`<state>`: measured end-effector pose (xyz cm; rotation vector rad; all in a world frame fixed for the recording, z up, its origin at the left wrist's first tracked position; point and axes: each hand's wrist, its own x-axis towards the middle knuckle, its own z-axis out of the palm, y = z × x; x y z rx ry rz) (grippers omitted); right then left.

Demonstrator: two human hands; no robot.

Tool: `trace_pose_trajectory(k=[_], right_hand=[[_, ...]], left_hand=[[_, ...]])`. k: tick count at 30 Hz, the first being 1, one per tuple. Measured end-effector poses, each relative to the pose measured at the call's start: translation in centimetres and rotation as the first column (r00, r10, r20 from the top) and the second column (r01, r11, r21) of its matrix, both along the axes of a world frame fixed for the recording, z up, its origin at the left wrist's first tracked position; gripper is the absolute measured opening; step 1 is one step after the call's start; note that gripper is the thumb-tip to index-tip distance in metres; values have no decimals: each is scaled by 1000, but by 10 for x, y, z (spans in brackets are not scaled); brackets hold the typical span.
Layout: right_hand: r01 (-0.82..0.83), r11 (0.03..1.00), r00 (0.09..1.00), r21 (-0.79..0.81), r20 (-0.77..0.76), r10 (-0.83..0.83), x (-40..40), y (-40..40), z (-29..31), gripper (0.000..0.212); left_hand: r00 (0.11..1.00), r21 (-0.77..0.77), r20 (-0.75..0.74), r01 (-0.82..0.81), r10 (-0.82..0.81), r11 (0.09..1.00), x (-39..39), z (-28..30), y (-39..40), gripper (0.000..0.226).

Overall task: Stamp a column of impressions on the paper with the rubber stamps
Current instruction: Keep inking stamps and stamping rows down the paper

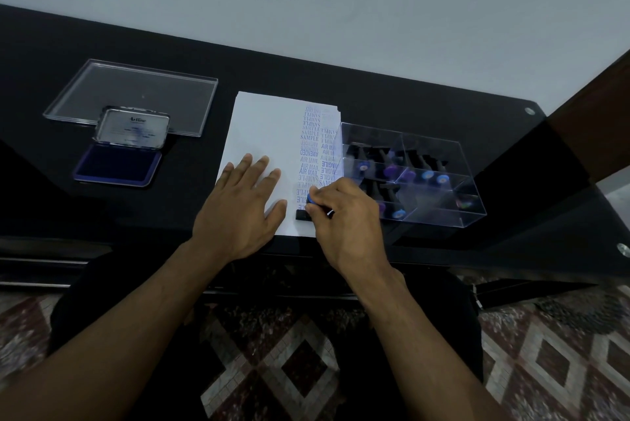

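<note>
Right hand (pixel 344 216): pinches rubber stamp (pixel 304 212) by its blue-capped handle, base on paper (pixel 266 134) at 5 o'clock.
Left hand (pixel 238 202): flat, fingers spread, pinning the light, slippery sheet.
Ink pad (pixel 117 165): open, 10 o'clock.

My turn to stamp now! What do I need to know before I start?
Left hand: flat, fingers spread, holding the paper still.
Right hand: gripping a blue-knobbed stamp, pressed on the paper near its bottom edge.
Ink pad: open, left of the paper, in front of a clear lid.
Other stamps: in the clear box right of the paper.
Done: two blue columns of impressions run down the paper's right side; the inner one nearly reaches the bottom.
Left: lift this stamp, then probably start a new column on the blank left part.
</note>
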<state>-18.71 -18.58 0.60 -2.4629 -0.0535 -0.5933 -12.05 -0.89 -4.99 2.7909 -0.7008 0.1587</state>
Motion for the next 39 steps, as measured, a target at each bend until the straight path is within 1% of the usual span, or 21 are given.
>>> trace_pose_trajectory(k=[7,13,19,24,32,39], right_hand=[[-12,1000,1000,-14,20,12,0,0,-2,9],[-26,999,999,-28,47,27,-1,-1,-2,6],[-20,1000,998,-15,61,21,-4,0,-5,11],[-22,1000,998,15,59,21,2,-1,-6,7],[-41,999,995,15,96,40,-3,-2,-8,8],[-50,999,995,19,90,48,-4,-2,-9,10]], left_hand=[[1000,-1,2,1,-1,1000,0,0,1,69],[1000,1,7,0,0,1000,0,0,0,70],[1000,-5,5,3,-3,1000,0,-1,0,70],[1000,-2,9,1,-1,1000,0,-1,0,70],[1000,-9,6,0,0,1000,0,-2,-1,70],[1000,-7,13,0,1,1000,0,-2,0,68]])
